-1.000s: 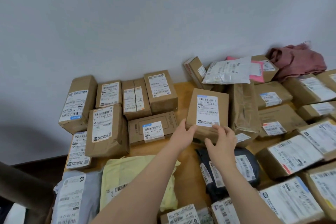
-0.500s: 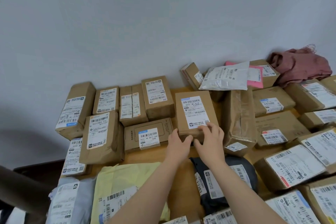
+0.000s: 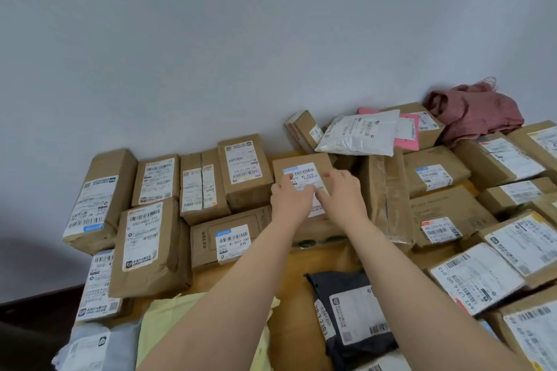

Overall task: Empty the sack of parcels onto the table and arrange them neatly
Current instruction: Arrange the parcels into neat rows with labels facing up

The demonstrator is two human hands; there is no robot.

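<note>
Both hands lie flat on a brown box [image 3: 301, 172] at the far edge of the wooden table [image 3: 319, 262], against the grey wall [image 3: 271, 39]: the left hand [image 3: 291, 203] and the right hand [image 3: 342, 199] press their fingers on its white label without gripping its sides. The box sits tight between a taller box [image 3: 245, 170] on its left and a taped parcel [image 3: 384, 196] on its right, with a flat box [image 3: 224, 239] just in front. The only bare tabletop is the strip nearer the person, between a yellow bag [image 3: 159, 325] and a black bag [image 3: 349, 316]; a crumpled pink sack [image 3: 474, 113] lies at the far right, its contents hidden.
</note>
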